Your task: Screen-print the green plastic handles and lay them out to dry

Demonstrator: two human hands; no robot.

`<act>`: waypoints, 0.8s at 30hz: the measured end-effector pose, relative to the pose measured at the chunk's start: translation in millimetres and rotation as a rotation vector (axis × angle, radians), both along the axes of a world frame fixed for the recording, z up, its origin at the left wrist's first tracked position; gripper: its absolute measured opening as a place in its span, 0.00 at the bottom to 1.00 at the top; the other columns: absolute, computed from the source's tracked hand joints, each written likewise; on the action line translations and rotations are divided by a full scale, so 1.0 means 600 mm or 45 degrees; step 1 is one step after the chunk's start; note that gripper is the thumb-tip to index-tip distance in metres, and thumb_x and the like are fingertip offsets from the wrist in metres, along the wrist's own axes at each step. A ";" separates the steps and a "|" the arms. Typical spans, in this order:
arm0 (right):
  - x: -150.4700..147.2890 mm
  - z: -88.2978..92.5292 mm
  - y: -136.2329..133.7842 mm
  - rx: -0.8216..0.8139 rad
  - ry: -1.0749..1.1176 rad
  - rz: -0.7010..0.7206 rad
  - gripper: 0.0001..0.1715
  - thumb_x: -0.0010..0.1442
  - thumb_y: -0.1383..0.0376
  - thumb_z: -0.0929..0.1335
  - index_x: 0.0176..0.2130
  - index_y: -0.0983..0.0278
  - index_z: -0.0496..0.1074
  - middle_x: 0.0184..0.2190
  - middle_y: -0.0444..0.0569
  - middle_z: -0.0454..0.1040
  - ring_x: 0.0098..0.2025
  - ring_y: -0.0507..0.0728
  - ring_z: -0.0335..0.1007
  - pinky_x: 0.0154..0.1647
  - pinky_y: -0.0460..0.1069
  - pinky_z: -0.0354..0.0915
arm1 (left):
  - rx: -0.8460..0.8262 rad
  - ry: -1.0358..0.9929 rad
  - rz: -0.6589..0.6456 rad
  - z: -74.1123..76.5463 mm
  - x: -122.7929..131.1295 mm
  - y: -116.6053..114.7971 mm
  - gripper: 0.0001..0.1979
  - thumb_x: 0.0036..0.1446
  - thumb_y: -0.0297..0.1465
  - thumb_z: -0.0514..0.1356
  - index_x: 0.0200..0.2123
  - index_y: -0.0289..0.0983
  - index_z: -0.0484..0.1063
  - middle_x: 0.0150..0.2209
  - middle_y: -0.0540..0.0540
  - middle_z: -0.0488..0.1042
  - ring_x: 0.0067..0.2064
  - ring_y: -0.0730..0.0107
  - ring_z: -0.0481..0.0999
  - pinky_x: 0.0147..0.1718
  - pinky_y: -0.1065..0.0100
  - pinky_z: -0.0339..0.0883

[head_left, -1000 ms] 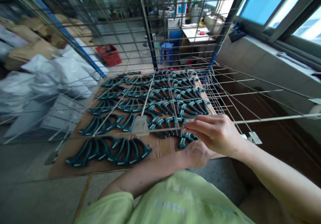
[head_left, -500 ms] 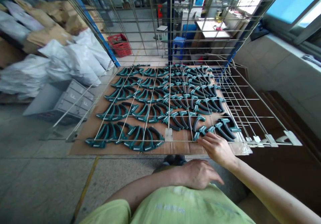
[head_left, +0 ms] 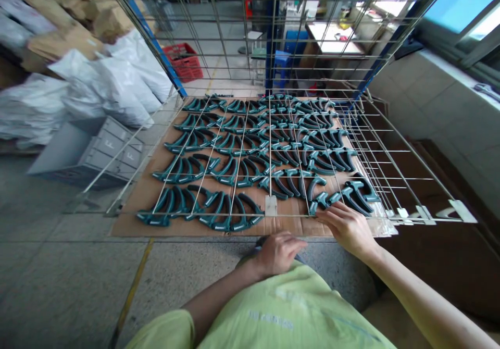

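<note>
Dark green curved handles with black grips (head_left: 230,213) lie fanned out in rows on a brown cardboard sheet (head_left: 292,226). My right hand (head_left: 349,229) is at the front right of the sheet, its fingers bent around the end of a green handle (head_left: 321,201); the fingertips are partly hidden. Close beside that hand lie more green handles (head_left: 357,200). My left hand (head_left: 279,252) hovers before my body, just below the sheet's front edge. It is somewhat blurred, with fingers loosely stretched to the right and nothing seen in them.
Thin metal rods (head_left: 244,130) of a wire rack cross above the handles. Blue posts (head_left: 154,41) and wire mesh rise behind. A grey crate (head_left: 89,151) and white sacks (head_left: 128,73) stand left. Farther back are a red basket (head_left: 183,62) and a blue stool (head_left: 282,67).
My left hand has moved up and to the left, toward the front edge of the cardboard. My right hand stays at the same handle. The view has shifted slightly.
</note>
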State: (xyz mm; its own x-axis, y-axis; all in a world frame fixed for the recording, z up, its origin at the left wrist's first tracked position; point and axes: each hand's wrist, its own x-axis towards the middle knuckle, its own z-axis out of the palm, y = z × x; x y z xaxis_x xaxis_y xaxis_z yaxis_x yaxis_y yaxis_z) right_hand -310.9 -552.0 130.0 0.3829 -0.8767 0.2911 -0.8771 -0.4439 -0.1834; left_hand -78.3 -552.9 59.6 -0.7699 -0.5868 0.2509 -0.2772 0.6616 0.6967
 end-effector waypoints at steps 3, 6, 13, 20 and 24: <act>-0.001 0.001 -0.001 -0.004 -0.002 0.001 0.12 0.63 0.70 0.64 0.37 0.63 0.78 0.28 0.50 0.75 0.33 0.54 0.67 0.32 0.46 0.61 | -0.111 0.105 0.227 -0.021 0.047 0.008 0.13 0.62 0.24 0.54 0.45 0.37 0.76 0.36 0.44 0.81 0.38 0.67 0.78 0.40 0.65 0.73; -0.003 0.001 -0.002 0.004 -0.016 0.006 0.12 0.63 0.70 0.64 0.38 0.63 0.78 0.28 0.50 0.75 0.33 0.54 0.68 0.32 0.46 0.62 | -0.231 0.109 0.424 -0.029 0.076 0.018 0.16 0.62 0.22 0.53 0.49 0.37 0.75 0.40 0.42 0.80 0.41 0.66 0.78 0.43 0.64 0.74; -0.003 0.013 -0.004 -0.034 -0.039 0.053 0.12 0.64 0.68 0.65 0.38 0.64 0.78 0.29 0.50 0.76 0.32 0.54 0.68 0.32 0.46 0.64 | -0.396 0.097 0.649 -0.024 0.081 0.023 0.17 0.60 0.23 0.55 0.51 0.35 0.74 0.47 0.39 0.79 0.47 0.62 0.77 0.48 0.60 0.74; -0.008 0.023 -0.005 -0.023 -0.060 0.071 0.11 0.64 0.68 0.65 0.40 0.63 0.78 0.28 0.49 0.76 0.32 0.54 0.67 0.33 0.47 0.64 | -0.474 -0.070 0.726 -0.020 0.072 0.018 0.18 0.61 0.27 0.56 0.54 0.32 0.72 0.53 0.37 0.76 0.51 0.56 0.76 0.50 0.56 0.72; -0.012 0.019 -0.006 -0.033 -0.076 0.093 0.10 0.64 0.69 0.66 0.41 0.64 0.77 0.28 0.48 0.75 0.32 0.53 0.67 0.34 0.46 0.63 | -0.533 -0.092 0.774 -0.012 0.068 0.014 0.18 0.60 0.27 0.57 0.53 0.31 0.72 0.51 0.37 0.77 0.50 0.57 0.77 0.48 0.58 0.73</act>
